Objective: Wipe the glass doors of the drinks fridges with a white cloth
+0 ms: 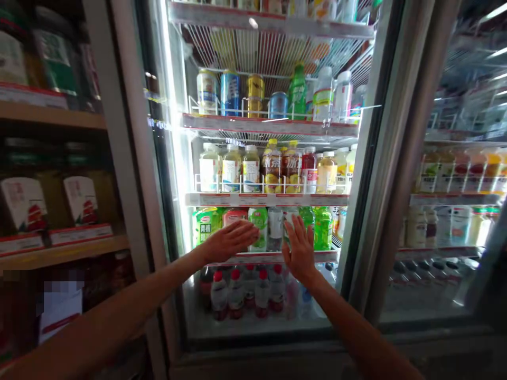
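A tall glass-fronted cooler with a dark frame and lit white interior point(261, 330) fills the centre of the frame, its wire shelves edged with pale, red-lined price rails and stocked with drinks. A second, dimmer cooler point(455, 199) at the right holds rows of orange, reddish and whitish bottles. At the left, a brown wooden shelf unit point(51, 115) carries large dark bottles with white labels point(24, 203), their print showing a red picture; the writing is too blurred to read.

The left hand point(233, 240), just below centre, is empty and flat, fingers together. The right hand point(300, 248), slightly right of it, is empty and open, fingers a little spread. Both are in front of the fourth visible shelf; whether either touches the glass cannot be told. Beside the left one is a bright green drink package point(208, 221) lettered 青梅.

Above, at mid-frame, stand brown plastic bottles with yellow caps point(272, 166), marked 冰茶, and pale-yellow plastic bottles with white caps point(231, 168), their white labels bearing 茶. At lower centre are clear bottles with red caps point(219, 301). Smaller still, in the upper centre, are a blue can point(230, 94) and a gold can point(255, 96).
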Demonstrator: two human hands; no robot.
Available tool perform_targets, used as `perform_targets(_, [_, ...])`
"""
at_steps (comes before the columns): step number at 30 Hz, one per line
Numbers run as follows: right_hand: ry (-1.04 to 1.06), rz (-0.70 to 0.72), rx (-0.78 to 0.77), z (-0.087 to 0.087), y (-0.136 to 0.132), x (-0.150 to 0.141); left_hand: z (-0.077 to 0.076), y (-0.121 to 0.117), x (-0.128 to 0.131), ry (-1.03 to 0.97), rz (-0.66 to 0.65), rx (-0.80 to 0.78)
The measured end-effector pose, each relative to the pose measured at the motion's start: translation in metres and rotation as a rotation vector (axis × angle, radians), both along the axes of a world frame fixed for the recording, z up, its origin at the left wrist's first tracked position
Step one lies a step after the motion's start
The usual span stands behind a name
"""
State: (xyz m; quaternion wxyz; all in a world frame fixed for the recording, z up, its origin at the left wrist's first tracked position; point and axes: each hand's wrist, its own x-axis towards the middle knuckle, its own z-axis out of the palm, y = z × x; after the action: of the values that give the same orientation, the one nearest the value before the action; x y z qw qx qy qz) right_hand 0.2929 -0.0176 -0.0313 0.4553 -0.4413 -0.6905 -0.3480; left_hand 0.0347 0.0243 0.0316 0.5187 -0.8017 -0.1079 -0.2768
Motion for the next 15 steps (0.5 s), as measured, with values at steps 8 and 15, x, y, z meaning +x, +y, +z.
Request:
perform_targets(8, [-0.042, 0.014, 0.111, 0.050, 0.007, -0.025, 0.046, 0.008, -0.026, -0.569, 0.022, 0.097])
perform_targets(15, [-0.065, 0.037, 0.149, 0.064, 0.005, -0.026, 0.086, 0.008, -0.040, -0.625, 0.010, 0.052])
